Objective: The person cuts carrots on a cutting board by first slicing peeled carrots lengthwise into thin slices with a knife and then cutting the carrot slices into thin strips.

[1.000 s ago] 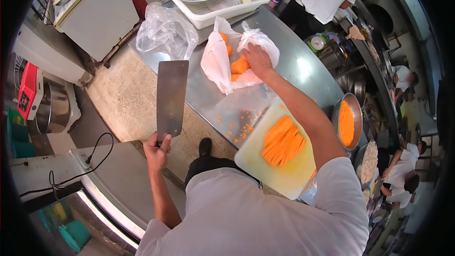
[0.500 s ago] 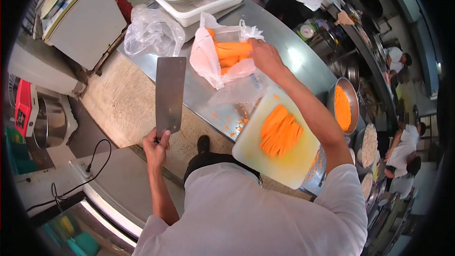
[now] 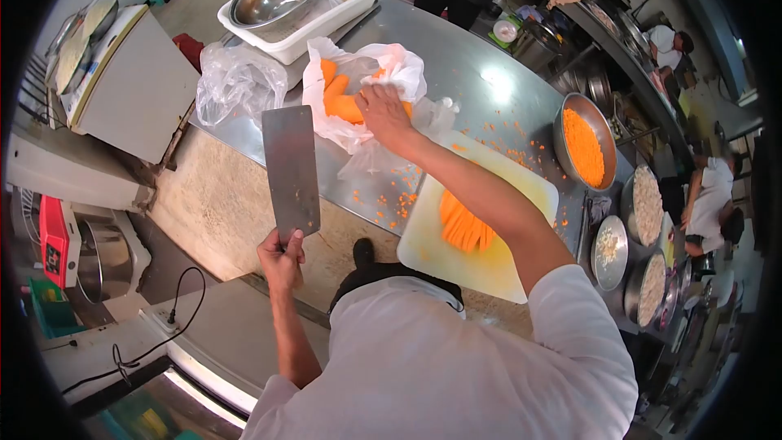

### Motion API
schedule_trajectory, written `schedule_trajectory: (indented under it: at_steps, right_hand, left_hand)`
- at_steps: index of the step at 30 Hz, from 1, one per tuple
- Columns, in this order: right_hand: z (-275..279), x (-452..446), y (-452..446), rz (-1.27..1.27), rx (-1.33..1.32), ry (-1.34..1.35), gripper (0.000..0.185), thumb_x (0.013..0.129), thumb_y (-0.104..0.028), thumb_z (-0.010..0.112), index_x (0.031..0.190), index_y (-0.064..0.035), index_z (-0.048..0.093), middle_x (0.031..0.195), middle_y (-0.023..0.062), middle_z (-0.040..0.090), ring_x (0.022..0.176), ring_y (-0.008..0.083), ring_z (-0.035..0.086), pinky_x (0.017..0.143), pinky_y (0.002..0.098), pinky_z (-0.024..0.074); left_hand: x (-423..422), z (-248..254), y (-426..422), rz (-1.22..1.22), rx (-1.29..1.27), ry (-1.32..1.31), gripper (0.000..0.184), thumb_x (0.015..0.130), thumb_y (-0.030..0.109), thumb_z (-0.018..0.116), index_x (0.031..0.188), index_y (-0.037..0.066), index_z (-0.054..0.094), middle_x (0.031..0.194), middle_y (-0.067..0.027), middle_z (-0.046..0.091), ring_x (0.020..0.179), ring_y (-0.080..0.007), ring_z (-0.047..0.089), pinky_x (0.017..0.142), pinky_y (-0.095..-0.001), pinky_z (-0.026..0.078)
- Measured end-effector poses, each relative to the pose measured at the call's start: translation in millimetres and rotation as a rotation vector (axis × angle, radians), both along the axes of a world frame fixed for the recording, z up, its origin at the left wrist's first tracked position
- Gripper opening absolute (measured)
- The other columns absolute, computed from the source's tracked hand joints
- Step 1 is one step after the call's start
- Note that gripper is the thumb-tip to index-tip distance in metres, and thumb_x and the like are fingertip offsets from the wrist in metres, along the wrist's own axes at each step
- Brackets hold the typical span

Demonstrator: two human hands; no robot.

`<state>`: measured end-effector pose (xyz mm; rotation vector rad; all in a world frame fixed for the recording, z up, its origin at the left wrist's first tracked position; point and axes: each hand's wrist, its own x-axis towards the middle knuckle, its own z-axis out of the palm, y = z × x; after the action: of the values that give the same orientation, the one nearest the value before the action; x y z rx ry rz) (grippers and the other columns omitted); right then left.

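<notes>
Your left hand (image 3: 281, 261) is clenched on the handle of a cleaver (image 3: 291, 171), its blade upright in your view, pointing away from your body. Beyond the blade, a crumpled clear bag (image 3: 236, 88) lies at the table's (image 3: 460, 57) far left corner.

To the right of the blade's upper part is the open white bag (image 3: 405, 65), with the peeled carrots inside. The key relation is here: one carrot (image 3: 345, 109) lies nearly crosswise to you, its long axis running left to right, roughly square to the cleaver. Your right hand (image 3: 384, 116) is the nearer one, right on that carrot; it comes in from the lower right, with orange showing on both sides of the fingers. They bend over the carrot, but their undersides are hidden, so you cannot tell whether they grasp it or only rest there.

Nearer your body, under your right forearm, the cutting board (image 3: 528, 187) bears a fan of carrot slices (image 3: 463, 225). Farther right, beside the board, is a bowl of shredded carrot (image 3: 584, 147).
</notes>
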<state>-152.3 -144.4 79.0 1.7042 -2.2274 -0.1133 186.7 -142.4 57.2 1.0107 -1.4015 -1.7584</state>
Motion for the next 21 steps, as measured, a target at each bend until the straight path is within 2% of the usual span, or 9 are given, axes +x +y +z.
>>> schedule_trajectory:
  at_steps: [2, 4, 5, 7, 8, 10, 14, 19, 21]
  right_hand:
    - [2, -10, -4, 0.052, 0.051, -0.184, 0.042, 0.084, -0.021, 0.062, 0.124, -0.0085, 0.058, 0.132, 0.0122, 0.051, 0.120, 0.0292, 0.052, 0.100, 0.0425, 0.0408]
    - [19, -15, 1, -0.079, 0.148, -0.541, 0.050, 0.077, -0.028, 0.073, 0.120, -0.0040, 0.061, 0.124, 0.0142, 0.059, 0.109, 0.0290, 0.060, 0.091, 0.0380, 0.0472]
    - [30, -21, 4, -0.079, 0.141, -0.539, 0.050, 0.077, -0.028, 0.073, 0.120, -0.0040, 0.061, 0.124, 0.0142, 0.059, 0.109, 0.0290, 0.060, 0.091, 0.0380, 0.0472]
    - [50, -42, 16, -0.009, 0.203, -0.872, 0.052, 0.074, -0.033, 0.077, 0.110, 0.0014, 0.062, 0.111, 0.0168, 0.063, 0.097, 0.0323, 0.063, 0.085, 0.0394, 0.0489]
    - [51, -53, 26, -0.081, 0.159, -0.927, 0.050, 0.076, -0.033, 0.076, 0.111, 0.0012, 0.064, 0.104, 0.0139, 0.067, 0.099, 0.0270, 0.063, 0.085, 0.0345, 0.0487]
    - [64, -76, 58, -0.068, 0.102, -1.356, 0.051, 0.081, -0.033, 0.073, 0.118, 0.0001, 0.061, 0.109, 0.0097, 0.065, 0.100, 0.0217, 0.063, 0.084, 0.0312, 0.0487]
    - [80, -76, 151, -0.045, -0.641, -2.078, 0.044, 0.092, -0.026, 0.066, 0.126, -0.0015, 0.052, 0.110, 0.0113, 0.063, 0.097, 0.0198, 0.064, 0.084, 0.0314, 0.0513]
    - [60, -62, 258, -0.113, -1.092, -2.177, 0.046, 0.091, -0.022, 0.066, 0.127, -0.0043, 0.042, 0.108, 0.0132, 0.062, 0.091, 0.0270, 0.066, 0.076, 0.0402, 0.0567]
    - [53, -49, 290, -0.520, -1.200, -1.728, 0.042, 0.092, -0.015, 0.064, 0.123, -0.0045, 0.039, 0.105, 0.0137, 0.061, 0.085, 0.0257, 0.066, 0.072, 0.0386, 0.0568]
  left_hand:
    - [-2, 7, 5, 0.002, -0.044, -0.016, 0.007, 0.087, 0.004, 0.067, 0.084, 0.000, 0.063, 0.059, -0.0004, 0.055, 0.044, -0.0079, 0.046, 0.041, -0.0240, 0.038]
    - [-4, 14, 10, 0.021, -0.029, -0.024, 0.008, 0.087, 0.005, 0.068, 0.083, 0.000, 0.063, 0.057, -0.0005, 0.054, 0.044, -0.0079, 0.046, 0.041, -0.0240, 0.037]
    - [-4, 16, 11, 0.040, -0.010, -0.034, 0.010, 0.087, 0.006, 0.068, 0.082, 0.000, 0.062, 0.056, -0.0006, 0.052, 0.045, -0.0080, 0.045, 0.041, -0.0239, 0.035]
    - [0, 17, 13, 0.034, -0.023, -0.044, 0.010, 0.087, 0.006, 0.068, 0.082, 0.000, 0.062, 0.056, -0.0005, 0.052, 0.044, -0.0079, 0.045, 0.042, -0.0239, 0.035]
    - [1, 16, 15, 0.031, -0.027, -0.056, 0.010, 0.087, 0.006, 0.068, 0.082, 0.000, 0.062, 0.055, -0.0003, 0.052, 0.044, -0.0078, 0.045, 0.042, -0.0239, 0.035]
    - [4, 15, 16, 0.038, -0.031, -0.045, 0.010, 0.088, 0.006, 0.067, 0.082, 0.000, 0.062, 0.056, -0.0002, 0.052, 0.044, -0.0077, 0.045, 0.042, -0.0239, 0.035]
    - [4, 12, 16, -0.007, -0.045, -0.051, 0.010, 0.088, 0.007, 0.067, 0.082, 0.000, 0.061, 0.056, 0.0002, 0.052, 0.045, -0.0072, 0.046, 0.042, -0.0239, 0.036]
    - [-15, 11, 15, -0.163, -0.076, -0.056, 0.010, 0.088, 0.007, 0.067, 0.082, 0.000, 0.062, 0.057, 0.0004, 0.052, 0.045, -0.0070, 0.045, 0.042, -0.0238, 0.037]
    - [-29, 13, 15, -0.244, -0.093, -0.080, 0.010, 0.087, 0.007, 0.067, 0.082, 0.000, 0.062, 0.057, 0.0003, 0.053, 0.045, -0.0070, 0.045, 0.042, -0.0237, 0.037]
